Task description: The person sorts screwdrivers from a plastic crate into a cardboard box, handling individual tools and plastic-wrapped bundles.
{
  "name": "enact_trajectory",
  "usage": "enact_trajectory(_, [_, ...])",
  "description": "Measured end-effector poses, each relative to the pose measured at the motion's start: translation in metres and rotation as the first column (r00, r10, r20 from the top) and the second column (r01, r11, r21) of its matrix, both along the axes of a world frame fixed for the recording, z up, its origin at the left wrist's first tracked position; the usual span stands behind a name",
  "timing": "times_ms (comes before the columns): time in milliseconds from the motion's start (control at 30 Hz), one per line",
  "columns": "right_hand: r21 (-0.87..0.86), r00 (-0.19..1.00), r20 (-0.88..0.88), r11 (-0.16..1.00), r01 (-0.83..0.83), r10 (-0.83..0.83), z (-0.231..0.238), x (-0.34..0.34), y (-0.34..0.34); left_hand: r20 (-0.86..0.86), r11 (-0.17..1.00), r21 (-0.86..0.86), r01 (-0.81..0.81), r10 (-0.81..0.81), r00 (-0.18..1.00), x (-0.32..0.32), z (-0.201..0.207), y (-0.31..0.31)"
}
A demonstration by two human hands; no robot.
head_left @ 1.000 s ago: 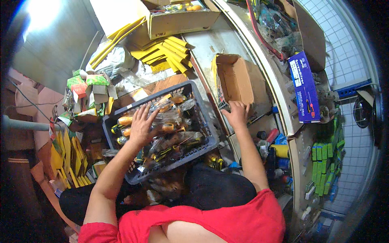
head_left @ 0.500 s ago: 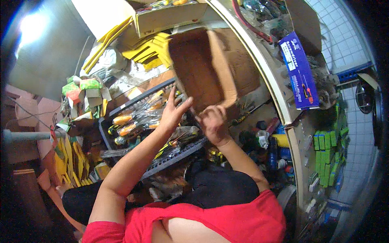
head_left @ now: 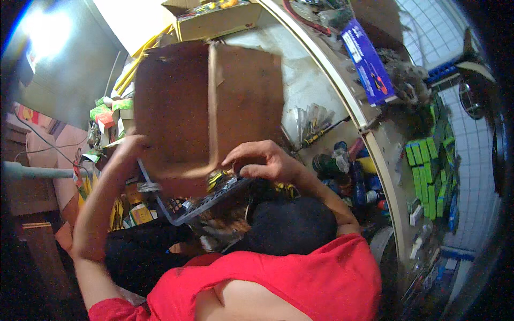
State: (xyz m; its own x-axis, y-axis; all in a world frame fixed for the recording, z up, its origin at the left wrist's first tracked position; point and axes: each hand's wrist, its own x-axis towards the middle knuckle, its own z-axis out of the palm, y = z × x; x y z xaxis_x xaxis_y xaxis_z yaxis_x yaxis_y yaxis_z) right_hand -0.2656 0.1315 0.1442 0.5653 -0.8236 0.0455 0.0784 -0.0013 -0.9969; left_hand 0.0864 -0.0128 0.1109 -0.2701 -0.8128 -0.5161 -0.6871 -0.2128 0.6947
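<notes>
An open brown cardboard box point(head_left: 171, 107) is tilted up in front of me, its dark inside facing me and a wide flap point(head_left: 249, 101) spread to the right. My left hand point(head_left: 130, 150) grips its lower left side; the fingertips are hidden. My right hand point(head_left: 265, 159) is at the lower right corner, fingers curled onto the near edge and thumb below. Under the box, a grey plastic crate point(head_left: 206, 205) is mostly covered; a few yellow-and-black handles point(head_left: 217, 181) show at its rim.
Clear-bagged tools point(head_left: 316, 122) and a long screwdriver point(head_left: 325, 132) lie right of the box. Behind stands an open carton point(head_left: 219, 22) of tools. A ledge on the right bears a blue-purple box point(head_left: 368, 64). Green boxes point(head_left: 428, 176) are stacked beyond it; small cartons point(head_left: 107, 117) sit left.
The cardboard box has moved left and toward me, over the crate, hiding most of the bagged tools. My left hand has gone from open above the crate to the box's left side.
</notes>
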Motion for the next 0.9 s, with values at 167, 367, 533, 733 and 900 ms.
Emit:
enact_trajectory(167, [0.078, 0.881, -0.319, 0.916, 0.393, -0.351, -0.069, -0.040, 0.025, -0.205, 0.961, -0.003, -0.276, 0.270, 0.941, 0.104, 0.096, 0.026])
enact_trajectory(367, [-0.062, 0.377, -0.604, 0.513, 0.856, -0.702, -0.155, -0.124, 0.032, -0.193, 0.909, 0.082, -0.409, 0.417, 0.888, 0.217, 0.061, 0.062])
enact_trajectory(533, [-0.524, -0.265, -0.816, 0.465, 0.714, -0.514, -0.173, -0.191, 0.028, -0.306, 0.837, 0.129, -0.532, 0.543, 0.782, 0.159, 0.052, 0.093])
enact_trajectory(733, [-0.282, -0.126, -0.924, 0.421, 0.862, -0.360, -0.205, -0.186, 0.005, -0.306, 0.783, 0.190, -0.593, 0.621, 0.722, 0.168, 0.041, 0.075])
enact_trajectory(900, [-0.314, -0.215, -0.707, 0.027, 0.949, -0.673, -0.244, -0.202, 0.017, -0.393, 0.789, 0.259, -0.556, 0.612, 0.686, 0.157, 0.039, 0.062])
